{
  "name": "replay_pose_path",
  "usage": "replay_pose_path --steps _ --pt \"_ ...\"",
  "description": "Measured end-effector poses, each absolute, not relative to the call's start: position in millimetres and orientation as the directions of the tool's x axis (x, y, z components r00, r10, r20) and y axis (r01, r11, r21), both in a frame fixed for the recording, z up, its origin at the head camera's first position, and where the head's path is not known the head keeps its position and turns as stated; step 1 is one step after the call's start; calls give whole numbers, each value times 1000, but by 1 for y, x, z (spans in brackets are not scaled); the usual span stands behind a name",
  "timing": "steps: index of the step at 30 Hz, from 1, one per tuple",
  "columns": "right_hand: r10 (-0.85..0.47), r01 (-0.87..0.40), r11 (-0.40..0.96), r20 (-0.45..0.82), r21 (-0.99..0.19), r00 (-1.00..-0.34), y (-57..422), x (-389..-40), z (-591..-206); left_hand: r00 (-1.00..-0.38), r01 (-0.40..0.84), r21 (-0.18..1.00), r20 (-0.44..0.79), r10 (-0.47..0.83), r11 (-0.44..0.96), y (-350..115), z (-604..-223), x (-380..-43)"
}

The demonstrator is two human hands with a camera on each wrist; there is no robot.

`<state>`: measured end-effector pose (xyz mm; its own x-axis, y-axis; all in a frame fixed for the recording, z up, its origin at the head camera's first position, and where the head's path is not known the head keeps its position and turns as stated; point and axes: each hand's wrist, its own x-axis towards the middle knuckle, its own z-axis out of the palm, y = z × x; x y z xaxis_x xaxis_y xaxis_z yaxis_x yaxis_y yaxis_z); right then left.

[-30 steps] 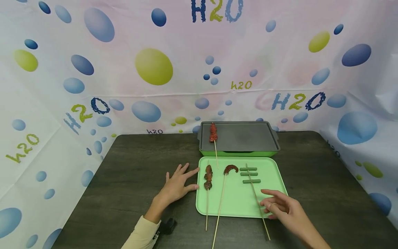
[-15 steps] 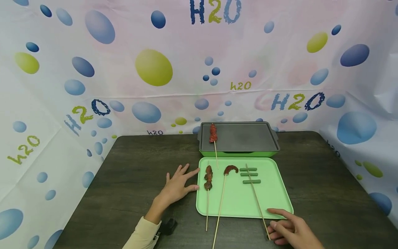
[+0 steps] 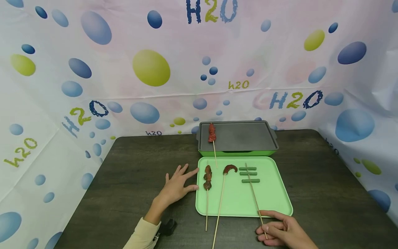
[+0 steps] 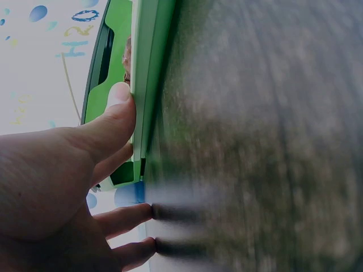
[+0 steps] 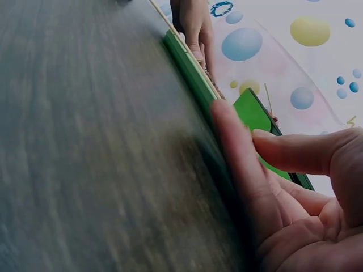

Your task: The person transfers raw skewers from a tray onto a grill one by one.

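In the head view, my left hand (image 3: pixel 177 185) lies with fingers spread at the left rim of a light green tray (image 3: pixel 230 207), thumb and index touching it. The left wrist view shows that thumb (image 4: pixel 116 107) against the tray's side. My right hand (image 3: pixel 281 230) pinches the lower stick of a skewer with three green bean-like pieces (image 3: pixel 250 181), beyond the tray's front edge. The pieces still lie over the tray. Left of it are a skewer with a curled, reddish-brown tentacle-like piece (image 3: pixel 229 168) and a skewer with brown meat chunks (image 3: pixel 207 178).
Behind the tray stands a grey-topped green grill (image 3: pixel 242 136). A red meat skewer (image 3: pixel 212 133) lies on its left part, the stick reaching over the tray. All rest on a dark wooden table (image 3: pixel 143 155). A patterned sheet (image 3: pixel 183 41) hangs behind.
My right hand has come down and toward me from beside the tray to the green skewer's lower end and now grips it. That end has shifted slightly left. My left hand stays put.
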<state>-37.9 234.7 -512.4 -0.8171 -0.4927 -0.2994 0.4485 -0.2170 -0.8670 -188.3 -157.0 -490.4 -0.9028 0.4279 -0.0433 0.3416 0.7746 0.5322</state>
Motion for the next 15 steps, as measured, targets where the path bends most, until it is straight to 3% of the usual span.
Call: replay_pose_path --steps 15 --pt "-465 346 -192 -225 -919 -856 238 -39 -495 -902 345 536 -36 430 770 -157 -489 -187"
